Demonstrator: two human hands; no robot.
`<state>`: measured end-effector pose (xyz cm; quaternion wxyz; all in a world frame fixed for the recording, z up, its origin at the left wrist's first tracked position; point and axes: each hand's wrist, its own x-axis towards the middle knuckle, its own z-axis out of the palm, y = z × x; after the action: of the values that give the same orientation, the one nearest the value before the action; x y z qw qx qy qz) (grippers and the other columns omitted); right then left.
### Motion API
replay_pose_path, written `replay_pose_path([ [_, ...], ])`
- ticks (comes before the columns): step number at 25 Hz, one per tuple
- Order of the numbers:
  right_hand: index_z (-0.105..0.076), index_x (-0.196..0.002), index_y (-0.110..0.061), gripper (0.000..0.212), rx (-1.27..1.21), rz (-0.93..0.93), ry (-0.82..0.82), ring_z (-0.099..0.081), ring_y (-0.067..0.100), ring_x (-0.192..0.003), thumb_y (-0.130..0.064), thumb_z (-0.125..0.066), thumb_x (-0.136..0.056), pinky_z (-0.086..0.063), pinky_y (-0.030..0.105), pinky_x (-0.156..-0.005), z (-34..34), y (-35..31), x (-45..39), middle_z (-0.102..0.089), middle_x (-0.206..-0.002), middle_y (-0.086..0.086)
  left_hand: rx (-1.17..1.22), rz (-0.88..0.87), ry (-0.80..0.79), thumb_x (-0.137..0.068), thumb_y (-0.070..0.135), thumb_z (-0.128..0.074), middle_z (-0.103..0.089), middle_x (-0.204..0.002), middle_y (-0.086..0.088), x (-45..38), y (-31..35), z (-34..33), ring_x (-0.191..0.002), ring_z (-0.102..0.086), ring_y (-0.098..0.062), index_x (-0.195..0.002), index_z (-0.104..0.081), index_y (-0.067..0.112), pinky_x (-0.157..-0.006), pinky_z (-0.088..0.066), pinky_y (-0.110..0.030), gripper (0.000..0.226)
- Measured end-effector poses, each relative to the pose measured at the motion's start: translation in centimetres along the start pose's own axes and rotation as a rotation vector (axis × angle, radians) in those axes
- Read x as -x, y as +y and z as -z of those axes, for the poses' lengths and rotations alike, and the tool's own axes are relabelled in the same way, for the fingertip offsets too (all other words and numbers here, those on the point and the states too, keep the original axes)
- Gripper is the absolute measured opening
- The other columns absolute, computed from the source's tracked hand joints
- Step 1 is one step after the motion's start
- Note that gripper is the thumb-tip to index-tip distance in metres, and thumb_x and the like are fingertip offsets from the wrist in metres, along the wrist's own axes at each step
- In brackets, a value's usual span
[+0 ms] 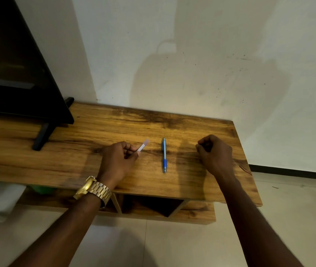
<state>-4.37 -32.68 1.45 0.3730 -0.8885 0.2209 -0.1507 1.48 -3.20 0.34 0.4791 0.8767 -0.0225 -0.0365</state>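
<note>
Left hand point(118, 160) pinching clear strip point(144, 145), right hand point(216, 153) fisted near table point(238, 135) edge, pen point(164, 155) between

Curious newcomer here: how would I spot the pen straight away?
Find the wooden table by the white wall. Between the left hand and the right hand lies a pen, tip toward the person. Unlike the pale strip pinched by the left hand, it is blue and untouched.
</note>
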Motion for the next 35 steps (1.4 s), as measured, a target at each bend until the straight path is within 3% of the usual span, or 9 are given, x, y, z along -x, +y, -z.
replay_pose_path([
  [4, -0.079, -0.116, -0.014, 0.014, -0.509, -0.049, 0.011, -0.082, 0.017, -0.09, -0.017, -0.075, -0.103, -0.068, 0.039, -0.087, -0.7, -2.2, 0.3, -0.083, -0.099, 0.004, 0.333, -0.005, -0.029, -0.093, 0.022, -0.083, -0.082, -0.101, 0.001, 0.5, 1.5, 0.0, -0.089, -0.081, -0.013, -0.107, -0.078, 0.021, -0.081, -0.069, -0.033, 0.015],
  [7, -0.081, -0.119, -0.011, 0.018, -0.8, -0.076, -0.074, -0.08, 0.02, -0.095, -0.012, -0.073, -0.103, -0.066, 0.032, -0.086, -1.8, -3.3, 0.9, -0.083, -0.102, 0.006, 0.444, -0.036, -0.05, -0.093, 0.019, -0.083, -0.082, -0.102, -0.001, 0.9, 2.0, -0.3, -0.091, -0.08, -0.007, -0.104, -0.079, 0.025, -0.078, -0.067, -0.025, 0.014],
  [10, -0.082, -0.116, -0.008, 0.018, -0.961, -0.113, -0.173, -0.079, 0.02, -0.095, -0.005, -0.073, -0.102, -0.064, 0.031, -0.089, -3.2, -4.2, 1.6, -0.081, -0.105, 0.012, 0.466, -0.074, -0.062, -0.094, 0.015, -0.082, -0.083, -0.104, -0.001, 1.1, 2.1, -0.5, -0.096, -0.08, -0.011, -0.108, -0.08, 0.021, -0.078, -0.067, -0.025, 0.015],
  [15, -0.084, -0.114, -0.011, 0.02, -0.957, -0.081, -0.222, -0.075, 0.023, -0.104, -0.002, -0.078, -0.096, -0.061, 0.034, -0.092, -3.9, -4.2, 2.1, -0.081, -0.112, 0.012, 0.451, -0.107, -0.09, -0.094, 0.016, -0.082, -0.084, -0.105, 0.002, 1.1, 2.0, -0.7, -0.096, -0.08, -0.011, -0.109, -0.082, 0.022, -0.081, -0.069, -0.03, 0.017],
  [21, -0.081, -0.103, -0.011, 0.018, -1.022, -0.054, -0.223, -0.078, 0.016, -0.089, -0.015, -0.087, -0.087, -0.062, 0.029, -0.083, -3.8, -3.9, 2.4, -0.082, -0.095, 0.008, 0.389, -0.12, -0.115, -0.093, 0.02, -0.084, -0.084, -0.104, 0.006, 1.2, 1.8, -1.1, -0.097, -0.081, -0.014, -0.109, -0.082, 0.026, -0.088, -0.069, -0.047, 0.018],
  [30, -0.081, -0.108, -0.009, 0.026, -1.017, -0.029, -0.277, -0.081, 0.023, -0.094, -0.02, -0.088, -0.086, -0.064, 0.034, -0.088, -3.9, -3.2, 2.2, -0.083, -0.103, 0.014, 0.351, -0.173, -0.152, -0.093, 0.019, -0.084, -0.083, -0.105, 0.014, 1.8, 2.5, -1.1, -0.099, -0.078, -0.008, -0.106, -0.082, 0.028, -0.091, -0.068, -0.043, 0.016],
  [35, -0.08, -0.107, -0.004, 0.016, -0.78, 0.094, -0.276, -0.081, 0.019, -0.091, -0.011, -0.084, -0.093, -0.063, 0.03, -0.084, -3.1, -2.9, 1.9, -0.085, -0.099, 0.009, 0.295, -0.176, -0.146, -0.094, 0.02, -0.082, -0.082, -0.105, 0.012, 1.6, 2.4, -0.7, -0.102, -0.077, -0.008, -0.108, -0.082, 0.026, -0.094, -0.067, -0.046, 0.015],
])
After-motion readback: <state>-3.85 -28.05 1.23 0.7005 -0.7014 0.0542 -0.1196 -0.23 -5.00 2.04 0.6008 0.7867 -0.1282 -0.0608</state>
